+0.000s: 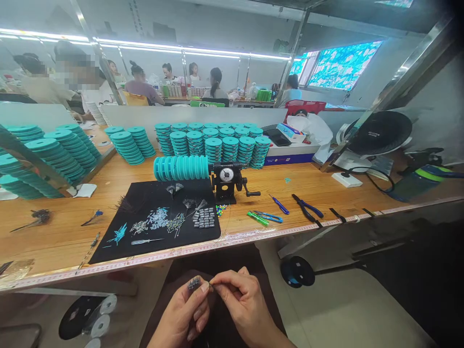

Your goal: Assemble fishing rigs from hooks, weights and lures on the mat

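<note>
Fingers [225, 278] of the left hand [181, 314] and right hand [246, 304] pinch a small dark bristly piece [194, 283] firmly over a dark lap cloth [270, 309].

The head-worn camera looks forward and down over the person's hands [246, 304] toward a wooden workbench [290, 186].

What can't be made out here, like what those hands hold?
Head view:
Small item between left hand and right hand: fingers hide it.
Pieces on the black mat: too small.
Dial on the hand-cranked winder: too small to read.
White discs, lower left: cut off by the bottom edge.
</note>
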The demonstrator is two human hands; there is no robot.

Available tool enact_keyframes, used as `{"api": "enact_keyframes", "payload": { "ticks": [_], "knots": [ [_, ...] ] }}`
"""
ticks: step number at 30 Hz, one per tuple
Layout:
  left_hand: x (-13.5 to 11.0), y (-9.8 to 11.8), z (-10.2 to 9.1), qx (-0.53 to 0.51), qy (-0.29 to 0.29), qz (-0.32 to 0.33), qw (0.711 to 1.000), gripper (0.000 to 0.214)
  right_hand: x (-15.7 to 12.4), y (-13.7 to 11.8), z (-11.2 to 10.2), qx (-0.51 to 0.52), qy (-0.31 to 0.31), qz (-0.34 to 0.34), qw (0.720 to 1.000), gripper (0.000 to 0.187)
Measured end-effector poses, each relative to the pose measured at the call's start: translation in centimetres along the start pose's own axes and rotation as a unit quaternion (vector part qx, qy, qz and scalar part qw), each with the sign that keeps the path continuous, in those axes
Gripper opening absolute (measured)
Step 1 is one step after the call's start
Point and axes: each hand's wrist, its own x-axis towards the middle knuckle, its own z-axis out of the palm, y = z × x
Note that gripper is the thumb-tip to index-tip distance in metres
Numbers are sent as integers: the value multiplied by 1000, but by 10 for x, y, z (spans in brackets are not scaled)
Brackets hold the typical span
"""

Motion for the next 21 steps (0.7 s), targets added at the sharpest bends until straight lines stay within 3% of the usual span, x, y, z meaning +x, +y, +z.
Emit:
{"api": "enact_keyframes", "payload": {
  "ticks": [5, 9, 12, 16, 19, 21],
  "knots": [
    [0, -3, 3, 21, 6, 42, 999, 42, -3, 0, 1, -37, 0, -9, 999, 19],
    [0, -5, 6, 117, 44, 146, 981, 38, -5, 1, 4, -73, -12, -20, 997, 21],
    [-1, -6, 8, 180, 63, 162, 968, 40, -5, 4, 9, -68, 7, -3, 998, 22],
    [-3, -3, 12, 214, 39, 131, 967, 40, -1, 7, 14, 92, 31, 75, 992, 28],
    [-5, -1, 15, 218, 46, 147, 964, 38, 2, 9, 14, 252, 37, 119, 960, 30],
    [-5, 0, 16, 237, 64, 176, 953, 37, 3, 9, 14, 304, 40, 133, 942, 29]
  ]
}}
